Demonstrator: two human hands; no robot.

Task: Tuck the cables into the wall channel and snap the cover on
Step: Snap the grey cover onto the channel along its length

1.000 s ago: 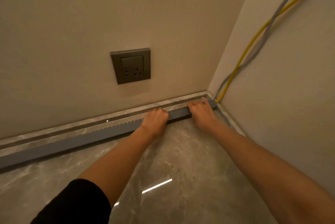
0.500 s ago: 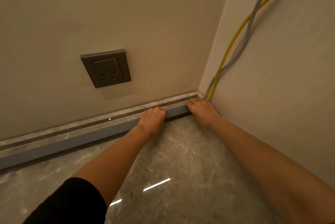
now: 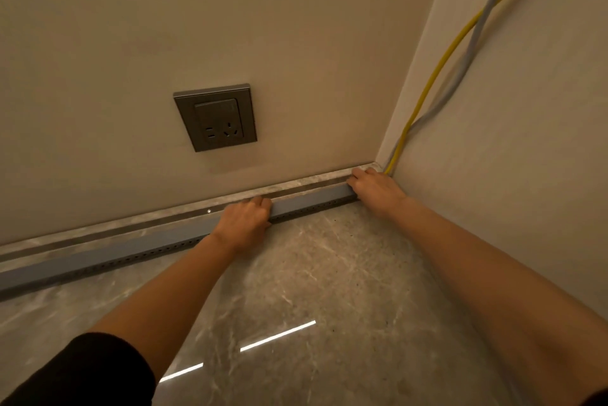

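A long blue-grey channel cover (image 3: 309, 202) with small holes along its lower edge lies along the foot of the back wall, against the stone skirting (image 3: 296, 183). My left hand (image 3: 245, 216) grips the cover near its middle, fingers curled over its top edge. My right hand (image 3: 371, 186) presses on the cover's right end at the room corner. A yellow cable (image 3: 437, 66) and a grey cable (image 3: 473, 40) run down the right wall into the corner behind my right hand. The channel itself is hidden behind the cover.
A dark grey wall socket (image 3: 215, 117) sits on the back wall above the skirting. The polished marble floor (image 3: 312, 290) reflects strips of light. The right wall (image 3: 510, 142) meets the back wall at the corner.
The cover has turned so its flat face and the row of holes along its lower edge show. My right hand has shifted further into the corner. The camera swung slightly.
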